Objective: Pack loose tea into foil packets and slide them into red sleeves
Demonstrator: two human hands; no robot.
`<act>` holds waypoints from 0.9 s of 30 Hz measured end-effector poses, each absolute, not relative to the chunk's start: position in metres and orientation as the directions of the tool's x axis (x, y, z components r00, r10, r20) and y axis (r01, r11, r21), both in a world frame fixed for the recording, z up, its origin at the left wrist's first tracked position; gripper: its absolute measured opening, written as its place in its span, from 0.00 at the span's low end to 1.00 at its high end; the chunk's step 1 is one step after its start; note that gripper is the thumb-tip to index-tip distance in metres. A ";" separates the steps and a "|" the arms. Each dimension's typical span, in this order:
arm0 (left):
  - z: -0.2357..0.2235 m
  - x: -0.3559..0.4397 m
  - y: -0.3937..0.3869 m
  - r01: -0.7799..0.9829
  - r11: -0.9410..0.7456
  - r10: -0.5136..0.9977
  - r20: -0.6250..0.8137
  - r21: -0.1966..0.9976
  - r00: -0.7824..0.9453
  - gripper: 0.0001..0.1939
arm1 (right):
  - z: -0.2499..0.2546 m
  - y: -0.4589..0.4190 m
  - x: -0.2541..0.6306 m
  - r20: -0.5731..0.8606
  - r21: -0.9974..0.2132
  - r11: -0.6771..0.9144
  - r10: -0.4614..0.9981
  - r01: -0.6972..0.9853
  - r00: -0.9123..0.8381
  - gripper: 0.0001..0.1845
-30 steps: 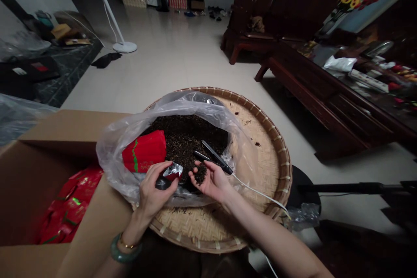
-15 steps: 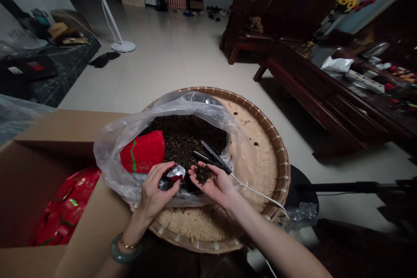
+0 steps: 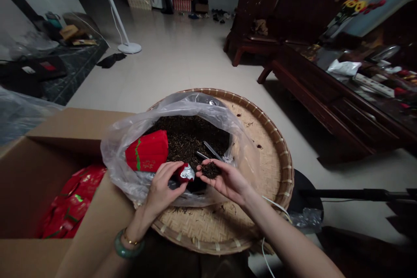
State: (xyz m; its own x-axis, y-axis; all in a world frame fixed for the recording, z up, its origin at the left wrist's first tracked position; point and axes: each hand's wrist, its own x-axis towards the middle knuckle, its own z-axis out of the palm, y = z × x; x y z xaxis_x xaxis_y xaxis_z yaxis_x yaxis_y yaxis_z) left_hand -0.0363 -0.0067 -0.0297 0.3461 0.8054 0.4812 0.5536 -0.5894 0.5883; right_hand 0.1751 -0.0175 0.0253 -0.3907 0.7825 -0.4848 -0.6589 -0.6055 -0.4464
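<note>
Red packet (image 3: 186,173) held in left hand (image 3: 164,184), right hand (image 3: 230,181) cupping leaves (image 3: 211,170): apparently filling; next move calls for careful tipping.

The left grip (image 3: 164,182) partly hides the small red-and-silver foil packet (image 3: 186,173); the right grip (image 3: 231,182) covers the rear of the slim black-and-silver two-armed tool (image 3: 213,150). Toward eight o'clock, the edge crops the brown cardboard box (image 3: 106,208); toward eleven, the slender white pole (image 3: 112,7). Gold print on the plump red pouch (image 3: 151,150) is illegibly small.
</note>
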 end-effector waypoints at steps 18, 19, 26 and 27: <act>-0.037 -0.031 -0.006 0.513 -0.533 0.844 0.379 0.673 0.380 0.24 | 0.063 -0.002 0.172 -0.570 -0.555 -0.748 0.661 -0.364 -0.489 0.19; -0.037 -0.031 -0.006 0.514 -0.534 0.843 0.380 0.671 0.381 0.25 | 0.063 -0.001 0.171 -0.581 -0.559 -0.749 0.659 -0.355 -0.478 0.19; -0.035 -0.031 -0.005 0.509 -0.522 0.849 0.360 0.685 0.388 0.26 | 0.058 0.004 0.166 -0.607 -0.604 -0.729 0.683 -0.322 -0.407 0.14; -0.035 -0.030 -0.005 0.508 -0.518 0.852 0.356 0.688 0.385 0.26 | 0.058 0.004 0.165 -0.609 -0.610 -0.730 0.681 -0.309 -0.407 0.14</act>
State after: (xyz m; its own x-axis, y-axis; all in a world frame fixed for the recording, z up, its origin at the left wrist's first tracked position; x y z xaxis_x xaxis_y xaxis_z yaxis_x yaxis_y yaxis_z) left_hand -0.0305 -0.0052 -0.0352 0.3851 0.8515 0.3558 0.5084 -0.5175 0.6882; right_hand 0.1654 0.0042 0.0583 -0.4069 0.6811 -0.6087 -0.3094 -0.7297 -0.6097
